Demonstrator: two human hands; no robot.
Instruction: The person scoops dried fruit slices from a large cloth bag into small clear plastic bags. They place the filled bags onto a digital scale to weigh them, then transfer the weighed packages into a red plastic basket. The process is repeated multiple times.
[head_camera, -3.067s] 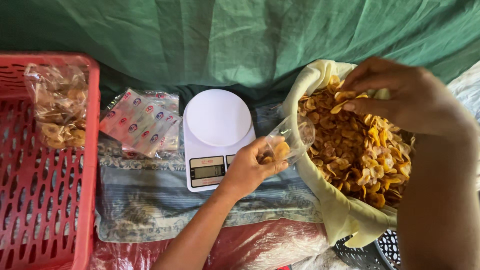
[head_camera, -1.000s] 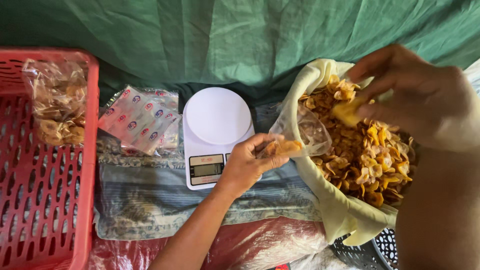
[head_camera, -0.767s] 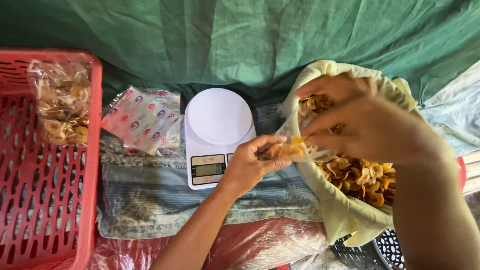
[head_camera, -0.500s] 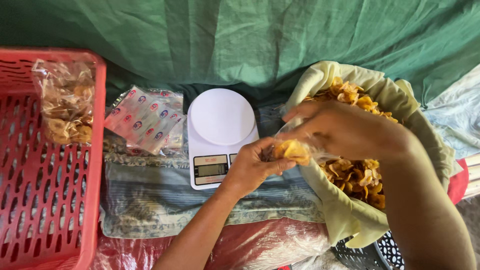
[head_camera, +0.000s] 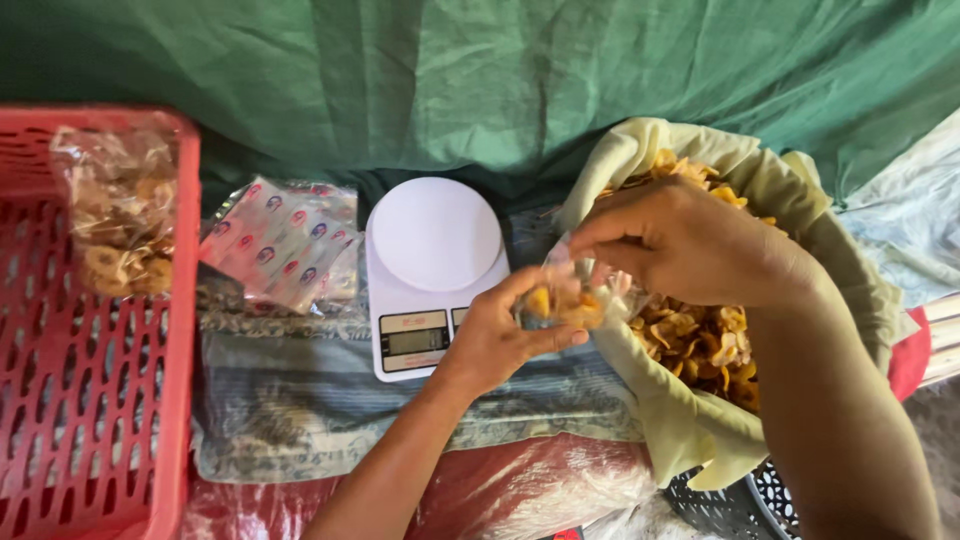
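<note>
Clear plastic bag (head_camera: 565, 300): small, part-filled with yellow chips, held above the cloth between the scale and the sack, mouth tilted towards the sack so the chips travel a short way.
Left hand (head_camera: 495, 340): cupped under the bag, thumb and fingers gripping its base to steady it.
Right hand (head_camera: 690, 245): fingertips bunched at the bag's mouth, at 2 o'clock from it; whether they pinch chips or the rim, hard to tell.
Chip sack (head_camera: 700, 440): cloth-lined, at 3 o'clock, rim folded back for reach.
Kitchen scale (head_camera: 430, 270): white, at 10 o'clock, pan bare.
Red crate (head_camera: 90, 400): far at 9 o'clock, with a filled bag (head_camera: 115, 225) inside.
</note>
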